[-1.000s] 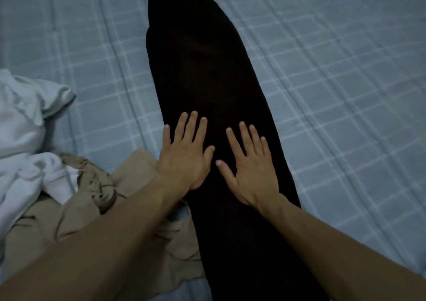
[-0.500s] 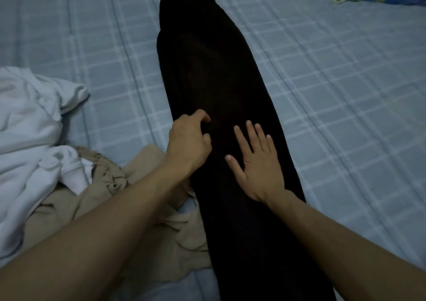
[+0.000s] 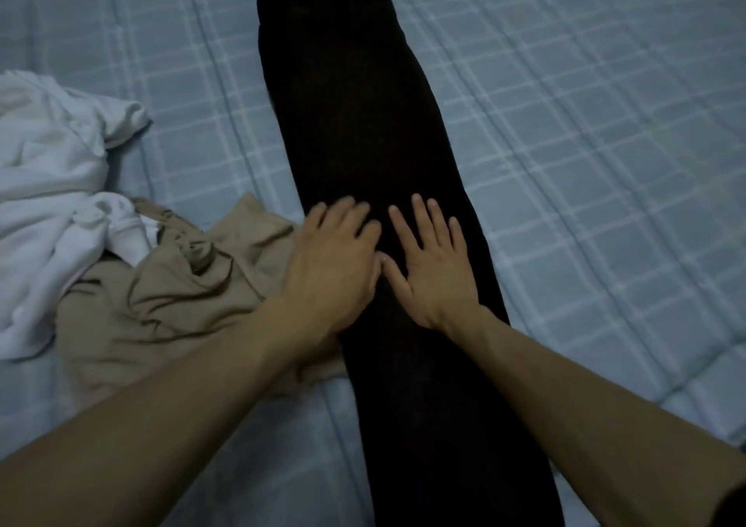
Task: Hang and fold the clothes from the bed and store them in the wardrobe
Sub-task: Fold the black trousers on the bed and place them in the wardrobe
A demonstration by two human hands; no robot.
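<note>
A long black garment (image 3: 355,123) lies stretched out lengthwise on the blue checked bed (image 3: 585,143), folded into a narrow strip running from the near edge to the far end. My left hand (image 3: 335,264) rests flat on its left side, fingers spread, slightly blurred. My right hand (image 3: 434,268) lies flat beside it on the middle of the garment, fingers apart. The two thumbs touch. Neither hand grips any cloth.
A crumpled beige garment (image 3: 161,296) lies to the left of the black one, partly under my left forearm. A rumpled white garment (image 3: 48,187) is heaped at the far left. Bare bed sheet extends to the right.
My left hand was curled on the fabric half a second ago and now lies flat. Both hands sit closer together, thumbs touching. The view shifted slightly.
</note>
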